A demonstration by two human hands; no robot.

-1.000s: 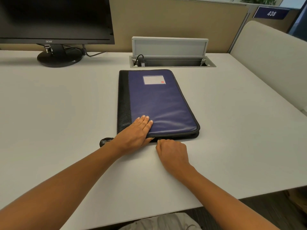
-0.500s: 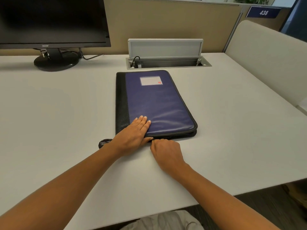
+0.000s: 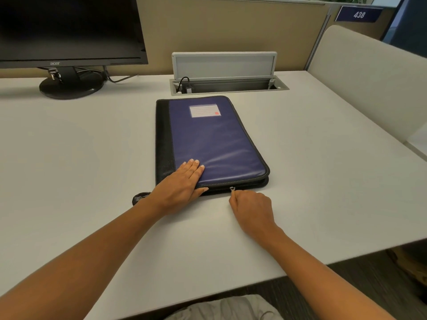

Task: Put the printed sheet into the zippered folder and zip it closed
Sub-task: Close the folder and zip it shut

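A blue zippered folder (image 3: 215,139) with a black spine and a small white label lies flat and closed-over on the white desk (image 3: 92,162). My left hand (image 3: 182,184) presses flat on its near left corner. Just in front of the near edge, my right hand (image 3: 250,207) pinches the metal zipper pull (image 3: 231,188), which sits about midway along that edge. The printed sheet is not visible. A black strap loop (image 3: 139,197) sticks out from under my left wrist.
A black monitor (image 3: 69,31) on a round stand stands at the back left. An open cable hatch (image 3: 227,77) with a raised lid lies just behind the folder. Beige partitions close the back and right sides. The desk's near edge runs under my forearms.
My right hand has slid to the right along the folder's near edge with the zipper pull, which now shows between its fingertips. The left hand stays pressed on the cover.
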